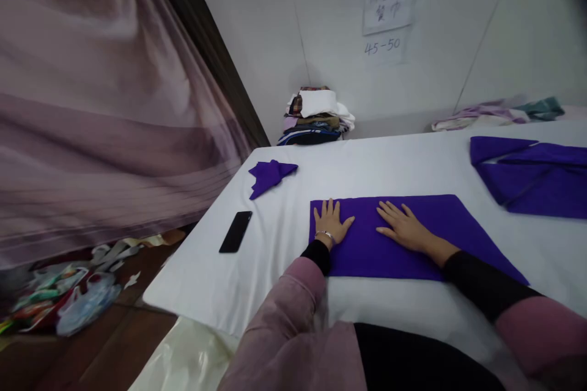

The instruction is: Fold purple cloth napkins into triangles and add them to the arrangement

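A purple cloth napkin [367,256] lies flat on the white-covered table [192,281], its right end slanting to a point near my right forearm. My left hand [331,223] rests palm down near the napkin's left edge, fingers spread, with a bracelet at the wrist. Flat on the middle of the same napkin is my right hand [403,226], its fingers stretched out toward the left. Neither hand grips anything. Part of the napkin is covered by my right sleeve.
A purple folded cloth figure [270,176] and a black phone [236,232] lie to the left. More purple cloth [532,177] is at the right. Stacked clothes [316,116] stand by the wall. A curtain [105,104] hangs left; bags [87,302] lie on the floor.
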Tool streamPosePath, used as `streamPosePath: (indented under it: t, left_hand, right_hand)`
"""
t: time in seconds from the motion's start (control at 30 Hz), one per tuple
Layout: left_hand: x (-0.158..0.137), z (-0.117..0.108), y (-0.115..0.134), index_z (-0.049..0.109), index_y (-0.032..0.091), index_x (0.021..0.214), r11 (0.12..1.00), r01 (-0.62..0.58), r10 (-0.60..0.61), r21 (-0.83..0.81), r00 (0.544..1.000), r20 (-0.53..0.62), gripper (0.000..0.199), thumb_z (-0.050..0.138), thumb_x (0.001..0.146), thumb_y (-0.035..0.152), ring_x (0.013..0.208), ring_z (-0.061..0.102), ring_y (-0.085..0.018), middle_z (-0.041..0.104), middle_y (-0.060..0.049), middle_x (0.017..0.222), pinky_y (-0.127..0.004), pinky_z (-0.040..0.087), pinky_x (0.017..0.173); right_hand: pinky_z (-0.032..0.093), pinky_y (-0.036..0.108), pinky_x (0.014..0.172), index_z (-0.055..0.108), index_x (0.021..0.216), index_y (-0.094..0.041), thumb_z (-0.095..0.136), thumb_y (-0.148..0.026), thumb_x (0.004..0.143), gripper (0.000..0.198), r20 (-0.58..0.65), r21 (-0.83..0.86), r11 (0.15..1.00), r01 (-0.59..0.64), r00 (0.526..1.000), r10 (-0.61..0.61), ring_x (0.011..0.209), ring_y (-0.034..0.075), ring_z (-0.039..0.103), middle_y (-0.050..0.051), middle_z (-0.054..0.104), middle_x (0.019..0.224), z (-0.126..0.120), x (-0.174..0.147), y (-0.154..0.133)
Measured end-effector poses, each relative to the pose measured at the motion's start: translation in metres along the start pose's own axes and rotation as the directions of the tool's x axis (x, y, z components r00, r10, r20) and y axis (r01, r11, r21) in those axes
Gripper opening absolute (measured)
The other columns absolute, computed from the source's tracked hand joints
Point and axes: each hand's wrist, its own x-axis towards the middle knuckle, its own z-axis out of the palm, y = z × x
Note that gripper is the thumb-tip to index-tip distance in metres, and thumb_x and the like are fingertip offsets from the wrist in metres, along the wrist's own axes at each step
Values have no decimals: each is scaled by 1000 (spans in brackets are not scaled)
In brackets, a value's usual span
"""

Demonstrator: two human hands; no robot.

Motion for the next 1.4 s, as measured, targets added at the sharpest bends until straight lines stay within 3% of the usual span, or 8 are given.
streamPosePath:
  t: [0.17, 0.4, 0.5, 0.67, 0.87, 1.1, 1.2, 1.4]
  left_hand:
    - [0, -5, 20, 20, 16, 145, 999, 18, -17, -50, 1000, 10, 82, 9, 84, 69, 141, 6, -30, 13, -9, 154, -56, 8, 112]
    - [3, 6, 76, 24, 17, 144, 972, -208, 210, -113, 978, 2, 82, 7, 83, 69, 142, 8, -24, 18, -7, 153, -53, 6, 113]
    - [7, 5, 52, 23, 19, 144, 981, -166, 169, -104, 986, 18, 85, 8, 81, 73, 141, 8, -24, 17, -5, 154, -54, 5, 113]
    - [10, -11, -38, 22, 20, 145, 995, 98, -98, -21, 995, 36, 80, 12, 83, 70, 141, 9, -24, 16, -4, 154, -52, 9, 113]
    - [-9, -38, -95, 23, 13, 144, 897, 442, -442, 23, 897, 10, 75, 14, 88, 61, 141, 10, -27, 15, -11, 153, -52, 12, 112]
    - [-81, -3, -23, 25, 17, 144, 996, -70, 73, 56, 996, -54, 76, 18, 86, 66, 142, 8, -24, 16, -6, 153, -47, 8, 115]
    - [-94, 8, -14, 25, 16, 144, 995, -64, 65, 81, 998, -13, 73, 22, 88, 62, 141, 10, -26, 19, -8, 152, -49, 12, 113]
    - [-83, 6, -17, 27, 13, 143, 984, -87, 92, 153, 995, -28, 68, 27, 89, 55, 140, 14, -27, 22, -10, 151, -52, 17, 111]
  right_hand:
    - [14, 53, 109, 33, 143, -19, 24, -64, 87, 72, -34, -7, 1000, -3, 999, 3, 137, 28, 22, 12, 31, 148, 6, 2, -1]
    - [15, 52, 109, 34, 142, -19, 21, -59, 90, 68, -49, -38, 999, -5, 999, 3, 137, 26, 23, 10, 31, 148, 14, 0, 8]
    - [15, 53, 109, 32, 144, -22, 22, -62, 88, 69, -55, -34, 999, -1, 998, -1, 137, 27, 22, 9, 32, 148, 15, 0, 8]
    - [15, 53, 109, 32, 143, -21, 22, -65, 87, 73, -33, -16, 1000, -10, 999, 10, 137, 28, 22, 9, 30, 148, 13, 0, 8]
    - [14, 53, 110, 31, 144, -22, 22, -66, 87, 73, -42, -3, 1000, 1, 999, -1, 137, 28, 22, 8, 29, 149, 16, 0, 9]
    - [14, 54, 109, 34, 142, -21, 23, -66, 86, 73, 30, 53, 997, -53, 998, 51, 138, 28, 20, 11, 27, 149, 0, 8, -3]
    - [14, 57, 107, 35, 142, -16, 22, -67, 86, 77, 65, 104, 987, -125, 991, 119, 138, 31, 16, 16, 24, 150, -11, 4, -43]
    - [9, 54, 110, 29, 145, -18, 23, -68, 86, 77, 24, 196, 977, 82, 996, -89, 139, 28, 12, 13, 21, 151, -6, -17, -109]
